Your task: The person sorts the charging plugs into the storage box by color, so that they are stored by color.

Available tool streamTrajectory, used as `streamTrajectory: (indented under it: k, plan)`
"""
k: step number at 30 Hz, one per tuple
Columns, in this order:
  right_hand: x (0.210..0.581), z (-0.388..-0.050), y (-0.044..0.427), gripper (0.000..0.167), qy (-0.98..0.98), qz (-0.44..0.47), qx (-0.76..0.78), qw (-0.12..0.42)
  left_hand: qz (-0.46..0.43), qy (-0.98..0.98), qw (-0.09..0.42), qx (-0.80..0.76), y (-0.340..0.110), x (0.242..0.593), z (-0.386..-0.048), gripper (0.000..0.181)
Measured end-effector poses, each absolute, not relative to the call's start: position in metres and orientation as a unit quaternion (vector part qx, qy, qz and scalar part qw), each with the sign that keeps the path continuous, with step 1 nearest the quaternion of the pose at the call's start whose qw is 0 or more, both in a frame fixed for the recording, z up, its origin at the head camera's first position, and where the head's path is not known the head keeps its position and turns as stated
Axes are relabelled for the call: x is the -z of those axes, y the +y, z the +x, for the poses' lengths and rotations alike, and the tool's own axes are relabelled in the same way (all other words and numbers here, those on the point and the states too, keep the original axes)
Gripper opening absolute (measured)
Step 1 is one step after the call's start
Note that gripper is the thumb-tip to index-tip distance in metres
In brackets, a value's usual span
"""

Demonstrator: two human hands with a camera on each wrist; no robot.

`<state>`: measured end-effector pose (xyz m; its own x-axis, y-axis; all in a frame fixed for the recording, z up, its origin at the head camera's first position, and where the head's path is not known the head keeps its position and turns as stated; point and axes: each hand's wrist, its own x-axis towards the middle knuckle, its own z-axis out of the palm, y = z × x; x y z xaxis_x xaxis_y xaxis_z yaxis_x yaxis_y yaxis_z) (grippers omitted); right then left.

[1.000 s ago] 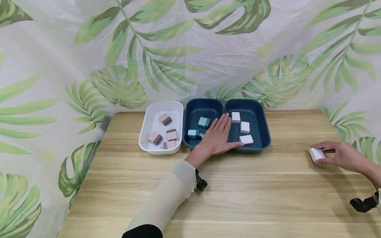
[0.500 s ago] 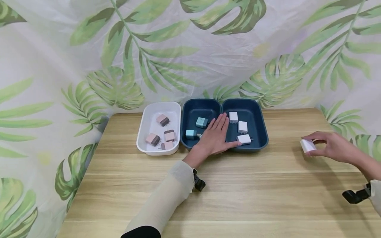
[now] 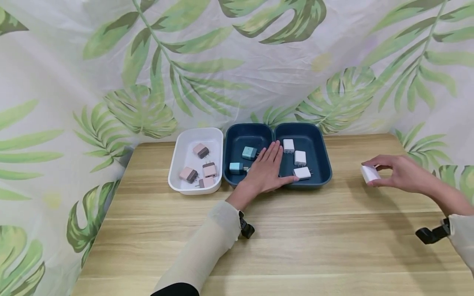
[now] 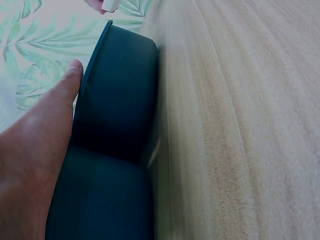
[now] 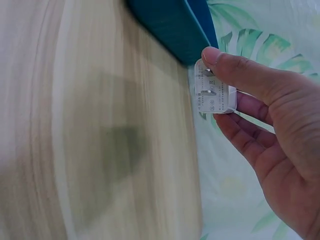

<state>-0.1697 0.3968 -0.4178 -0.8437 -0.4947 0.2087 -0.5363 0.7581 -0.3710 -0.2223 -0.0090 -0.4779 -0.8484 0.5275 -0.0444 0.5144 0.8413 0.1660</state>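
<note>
My right hand (image 3: 405, 174) pinches a white plug-in charger (image 3: 370, 174) between thumb and fingers, above the table to the right of the trays. In the right wrist view the prong face of this charger (image 5: 212, 92) shows, with fine print. My left hand (image 3: 263, 170) lies with straight fingers across the adjoining rims of two dark blue trays. Several white chargers (image 3: 300, 158) lie in the right blue tray (image 3: 321, 135). In the left blue tray (image 3: 240, 132) are teal chargers (image 3: 249, 153), partly covered by the left hand.
A white tray (image 3: 185, 142) with several pink-and-grey chargers (image 3: 201, 150) stands left of the blue trays. All the trays are near the back edge of the wooden table (image 3: 314, 238). A leaf-patterned cloth (image 3: 207, 74) hangs behind.
My right hand has moved left and a little away from me, toward the trays, carrying the white charger. My left hand stays on the blue trays. The head view has shifted slightly.
</note>
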Motion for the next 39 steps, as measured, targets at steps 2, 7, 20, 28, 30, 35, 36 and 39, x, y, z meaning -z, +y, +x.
streamTrajectory:
  k: [2, 7, 20, 28, 30, 35, 36, 39]
  plan:
    - [0.416, -0.172, 0.393, 0.052, -0.935, 0.280, -0.212, 0.050, 0.271, 0.959, 0.044, -0.074, -0.009, 0.478, -0.222, 0.115]
    - [0.411, -0.178, 0.385, 0.052, -0.933, 0.288, -0.212, 0.051, 0.272, 0.958, 0.046, -0.075, -0.009, 0.478, -0.222, 0.115]
    - [0.400, -0.194, 0.361, 0.054, -0.928, 0.310, -0.203, 0.033, 0.273, 0.958, 0.044, -0.072, -0.009, 0.479, -0.223, 0.115]
    - [0.397, -0.204, 0.343, 0.052, -0.928, 0.308, -0.210, 0.018, 0.274, 0.958, 0.043, -0.076, -0.009, 0.479, -0.223, 0.115]
    - [0.396, -0.207, 0.338, 0.052, -0.929, 0.300, -0.215, 0.010, 0.274, 0.958, 0.042, -0.075, -0.010, 0.477, -0.222, 0.115]
    - [0.396, -0.216, 0.327, 0.054, -0.925, 0.308, -0.222, 0.013, 0.272, 0.959, 0.043, -0.072, -0.011, 0.475, -0.222, 0.116]
    - [0.396, -0.218, 0.325, 0.054, -0.924, 0.311, -0.222, 0.017, 0.272, 0.959, 0.043, -0.072, -0.010, 0.476, -0.222, 0.116]
    - [0.396, -0.219, 0.319, 0.054, -0.924, 0.305, -0.228, 0.016, 0.273, 0.958, 0.045, -0.075, -0.009, 0.477, -0.223, 0.116]
